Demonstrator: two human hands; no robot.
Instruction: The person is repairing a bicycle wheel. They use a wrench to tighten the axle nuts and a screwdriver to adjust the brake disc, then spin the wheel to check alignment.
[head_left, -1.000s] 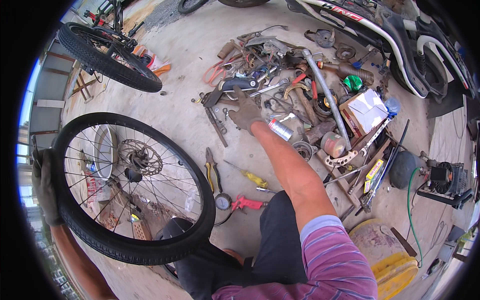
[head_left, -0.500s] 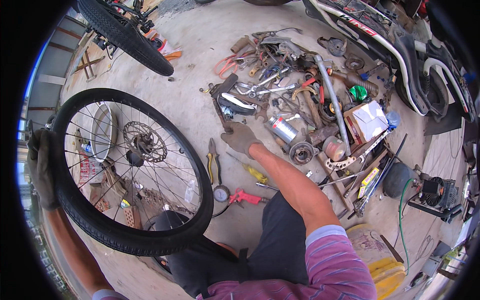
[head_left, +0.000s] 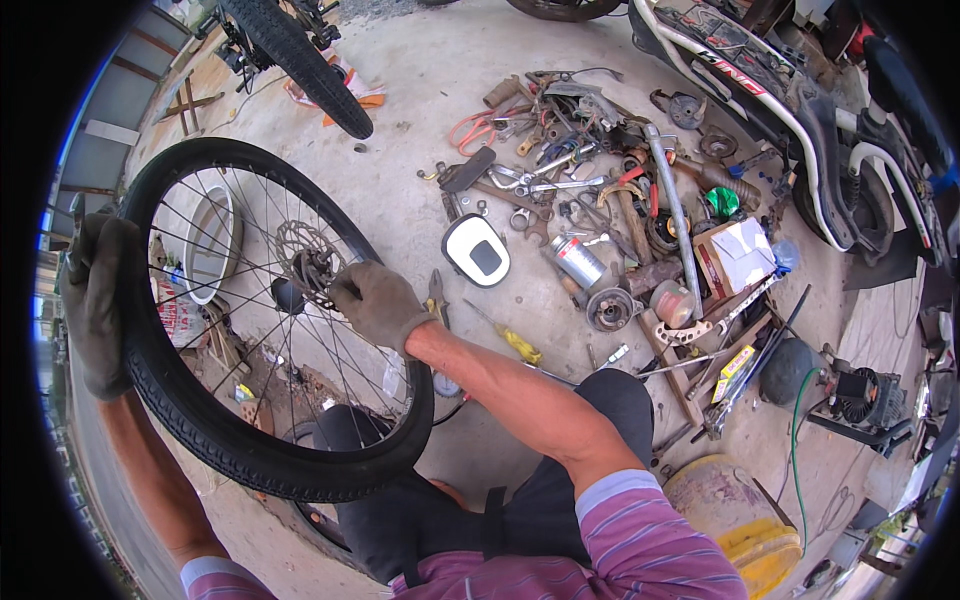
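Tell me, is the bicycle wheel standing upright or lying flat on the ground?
Upright. The wheel stands on its tyre, the left hand gripping the tyre's rim and the right hand at the hub.

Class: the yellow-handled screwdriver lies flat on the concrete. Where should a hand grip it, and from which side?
Probably by the yellow handle of the screwdriver, from above. It is the thick end, lying nearest the person, while the thin shaft points away toward the pliers.

The wheel [head_left: 250, 320] stands left of the tool pile [head_left: 600, 200] on the floor [head_left: 400, 130]; a screwdriver [head_left: 510, 340] lies between them, near the wheel
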